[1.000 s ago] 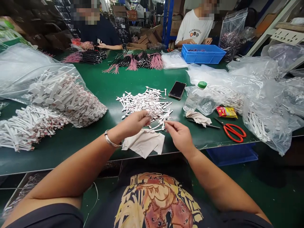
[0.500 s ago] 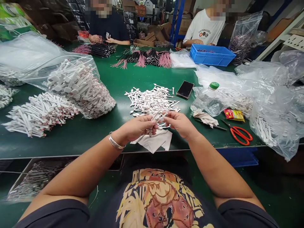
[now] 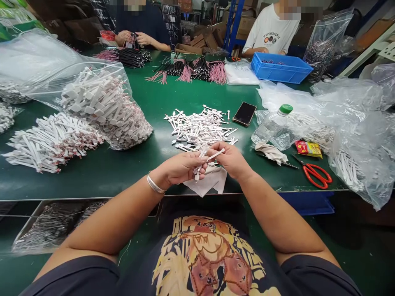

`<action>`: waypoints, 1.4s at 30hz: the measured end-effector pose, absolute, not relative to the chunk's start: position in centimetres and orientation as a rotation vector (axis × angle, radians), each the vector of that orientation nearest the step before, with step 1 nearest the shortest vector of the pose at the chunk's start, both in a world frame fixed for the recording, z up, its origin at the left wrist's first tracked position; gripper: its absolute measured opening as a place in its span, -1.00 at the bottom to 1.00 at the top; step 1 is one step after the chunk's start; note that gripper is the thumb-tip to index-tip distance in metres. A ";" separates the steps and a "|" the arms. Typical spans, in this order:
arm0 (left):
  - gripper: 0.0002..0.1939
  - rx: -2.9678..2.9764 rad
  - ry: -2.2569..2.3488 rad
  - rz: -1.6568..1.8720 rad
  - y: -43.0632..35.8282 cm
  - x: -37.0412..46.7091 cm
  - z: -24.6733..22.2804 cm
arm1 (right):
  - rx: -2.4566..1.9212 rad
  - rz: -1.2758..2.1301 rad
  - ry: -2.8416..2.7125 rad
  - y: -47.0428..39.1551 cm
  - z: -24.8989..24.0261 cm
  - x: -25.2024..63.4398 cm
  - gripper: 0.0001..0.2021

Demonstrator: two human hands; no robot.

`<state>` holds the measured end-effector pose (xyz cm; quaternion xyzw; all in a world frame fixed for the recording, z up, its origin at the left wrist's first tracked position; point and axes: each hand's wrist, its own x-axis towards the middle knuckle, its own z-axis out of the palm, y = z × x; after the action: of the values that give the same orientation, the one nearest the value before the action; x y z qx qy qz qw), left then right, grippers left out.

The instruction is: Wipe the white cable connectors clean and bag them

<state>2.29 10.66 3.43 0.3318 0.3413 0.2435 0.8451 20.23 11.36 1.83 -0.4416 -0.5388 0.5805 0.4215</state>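
Note:
My left hand [image 3: 182, 167] is closed around a few short white cables [image 3: 197, 174] with blocky ends, some poking out below its fingers. Close against it, my right hand [image 3: 235, 161] pinches one white cable [image 3: 216, 155] that lies slanted across the fingers, its tip toward the right. Just beyond both hands a loose pile of the same white cables [image 3: 200, 126] is spread on the green table [image 3: 148, 90]. Beneath the hands, a pale cloth [image 3: 205, 187] lies at the table's front edge, partly covered by them.
At left are a plastic bag [image 3: 105, 111] stuffed with white cables and a cable heap [image 3: 46, 142]. To the right lie a phone [image 3: 244, 114], clear bottle [image 3: 271, 125], rag [image 3: 271, 153] and red-handled scissors [image 3: 317, 174]. Two people sit opposite, near a blue bin [image 3: 280, 68].
The cable at my right fingers now shows more fully and points right. My hands stay close together. Across the table, the dark-shirted person's hands have come up and nearer each other.

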 end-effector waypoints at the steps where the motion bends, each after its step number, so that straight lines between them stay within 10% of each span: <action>1: -0.78 0.662 0.714 0.511 10.6 2.4 3.5 | -1.118 1.456 -1.304 11.3 1.9 20.0 -0.75; 9: -0.85 0.574 0.703 0.474 9.7 3.0 3.6 | -1.228 1.198 -1.094 13.2 2.7 20.5 -0.79; 18: -0.89 0.366 0.792 0.759 8.9 3.9 2.9 | -0.847 -0.055 -1.916 8.9 2.6 21.9 -0.82; 27: -0.87 0.425 0.756 0.896 8.5 4.2 2.1 | -1.013 0.240 -1.890 6.9 1.6 20.4 -0.89; 34: -0.75 0.674 0.735 0.866 8.1 4.4 2.1 | -1.199 1.290 -1.425 8.7 1.8 19.5 -0.65; 42: -0.73 0.877 0.834 0.893 8.2 3.6 2.1 | -1.149 0.942 -1.282 8.9 2.6 19.3 -0.78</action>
<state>3.62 8.16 2.12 0.3983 0.3788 0.4056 0.7303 19.31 8.87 2.63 -0.4867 -0.5430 0.3989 0.5560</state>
